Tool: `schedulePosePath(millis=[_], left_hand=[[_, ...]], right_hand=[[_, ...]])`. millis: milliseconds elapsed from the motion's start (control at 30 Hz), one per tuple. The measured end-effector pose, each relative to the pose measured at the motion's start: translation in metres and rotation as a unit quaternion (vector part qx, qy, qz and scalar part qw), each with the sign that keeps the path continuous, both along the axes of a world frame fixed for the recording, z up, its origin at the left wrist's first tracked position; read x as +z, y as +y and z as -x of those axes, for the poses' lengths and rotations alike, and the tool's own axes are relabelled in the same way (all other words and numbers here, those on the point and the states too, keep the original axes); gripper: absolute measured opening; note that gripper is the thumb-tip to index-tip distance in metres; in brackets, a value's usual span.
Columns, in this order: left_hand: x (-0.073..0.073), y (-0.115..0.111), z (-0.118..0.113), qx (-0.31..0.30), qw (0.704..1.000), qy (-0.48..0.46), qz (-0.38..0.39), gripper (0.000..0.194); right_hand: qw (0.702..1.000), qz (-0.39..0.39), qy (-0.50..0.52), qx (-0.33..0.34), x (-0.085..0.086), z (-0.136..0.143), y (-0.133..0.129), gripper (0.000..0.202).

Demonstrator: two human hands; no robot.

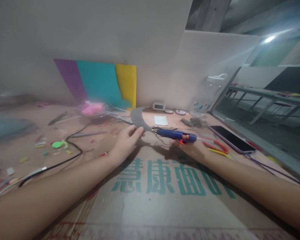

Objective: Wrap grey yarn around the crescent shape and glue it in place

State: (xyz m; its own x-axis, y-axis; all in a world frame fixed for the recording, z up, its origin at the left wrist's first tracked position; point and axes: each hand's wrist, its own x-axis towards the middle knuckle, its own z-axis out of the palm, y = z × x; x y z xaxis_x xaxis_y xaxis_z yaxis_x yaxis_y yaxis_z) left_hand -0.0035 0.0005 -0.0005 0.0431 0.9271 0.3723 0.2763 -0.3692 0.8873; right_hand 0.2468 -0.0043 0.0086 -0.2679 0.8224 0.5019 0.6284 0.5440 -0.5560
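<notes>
My left hand point(130, 138) pinches the lower end of a grey crescent-shaped piece point(138, 117) between thumb and fingers, holding it raised over the table. A blue hot glue gun point(173, 134) lies across my right hand point(187, 148), which is closed around its lower side. Its nozzle points left and meets, or nearly meets, the crescent's lower end. A small red light glows under the gun's body, and a clear glue stick sticks out of its back. My right fingers are mostly hidden behind the gun.
Scissors with red and yellow handles point(218, 148) and a phone point(232, 138) lie at right, near a clear bottle point(205, 96). Grey fibre point(195, 122) and a white paper square point(161, 120) sit behind the gun. Scraps and a black cable point(76, 148) spread at left.
</notes>
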Motion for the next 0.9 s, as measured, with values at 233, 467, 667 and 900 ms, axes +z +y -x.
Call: schedulePosePath(millis=[233,467,667,900], left_hand=[[-0.0002,0.0009,-0.0003,0.000,1.000,0.002,0.002,0.032],[-0.0004,0.0006,-0.0006,-0.001,1.000,-0.002,0.002,0.033],[0.0005,-0.0011,0.0000,-0.001,1.000,0.003,-0.002,0.032],[0.0018,-0.0019,-0.0009,-0.001,1.000,-0.001,0.001,0.032]], right_hand=[[1.000,0.017,-0.003,-0.002,-0.0029,-0.0020,0.0025,0.026],[1.000,0.012,0.018,0.004,-0.0027,-0.0019,0.0026,0.026],[0.999,0.022,0.031,0.000,-0.0035,-0.0014,0.0028,0.029],[0.999,0.021,0.036,0.005,-0.0016,0.0008,0.0015,0.027]])
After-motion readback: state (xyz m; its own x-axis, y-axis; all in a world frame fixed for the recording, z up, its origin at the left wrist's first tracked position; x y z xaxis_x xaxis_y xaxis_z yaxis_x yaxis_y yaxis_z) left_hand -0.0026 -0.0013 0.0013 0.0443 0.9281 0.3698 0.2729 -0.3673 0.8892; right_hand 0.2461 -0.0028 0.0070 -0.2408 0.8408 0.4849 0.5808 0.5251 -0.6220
